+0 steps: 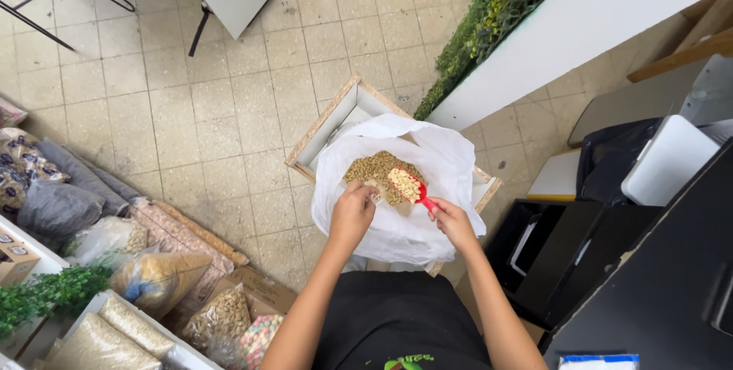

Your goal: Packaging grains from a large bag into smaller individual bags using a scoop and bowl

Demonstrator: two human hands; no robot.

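Left hand: closed on the near rim of the white bag.
Right hand: nearer hand, gripping the red scoop; handle near, bowl pointing away-left, loaded.
Nuts: in the bag, just beyond both hands.
Crate: carries the bag, on the floor.

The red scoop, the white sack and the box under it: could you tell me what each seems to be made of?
Red scoop: apparently moulded plastic, uniformly bright and smooth. White sack: likely thin plastic or woven plastic, soft, crumpled and slightly shiny; the weave is too small to tell. Box: seemingly board or wood, with pale raw edges and a white-faced inside.
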